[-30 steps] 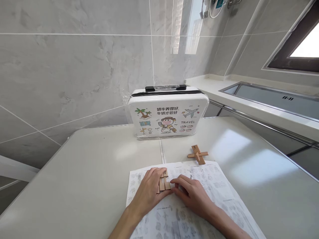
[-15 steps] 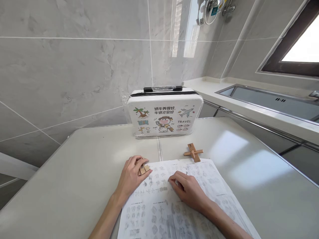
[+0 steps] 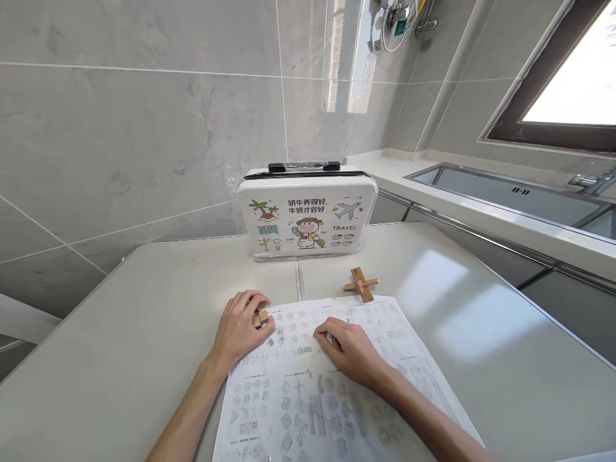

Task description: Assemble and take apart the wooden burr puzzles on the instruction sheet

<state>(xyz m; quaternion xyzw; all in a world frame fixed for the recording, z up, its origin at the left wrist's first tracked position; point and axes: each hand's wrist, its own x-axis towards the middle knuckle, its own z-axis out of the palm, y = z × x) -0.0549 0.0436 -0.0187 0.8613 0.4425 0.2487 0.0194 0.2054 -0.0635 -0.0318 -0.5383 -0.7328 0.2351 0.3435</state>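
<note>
The big paper lies right in front of me, with small grey pictures printed all over it. My right hand rests on it, by itself. Its fingers are curled in, with the tips close to my thumb. I cannot tell if anything is tucked inside. One second ago those fingertips were right by the blocks, and now they are well apart from them.

My left hand is at the paper's far left corner. A second ago it was in the middle of the paper's far part, next to my other hand. My thumb and fingers are bent around the wooden blocks, with only a little gap for them to fit in. The blocks came along with my hand. Before, I could see lots of them, even a black mark on top; now just a bit of wood peeks out by my thumb.

A bit farther off, the wooden cross sits at the paper's far edge, just where it was. Behind it stands the white case with a cartoon cow on it, and it has not moved on the table. The grey wall is at the very back.
</note>
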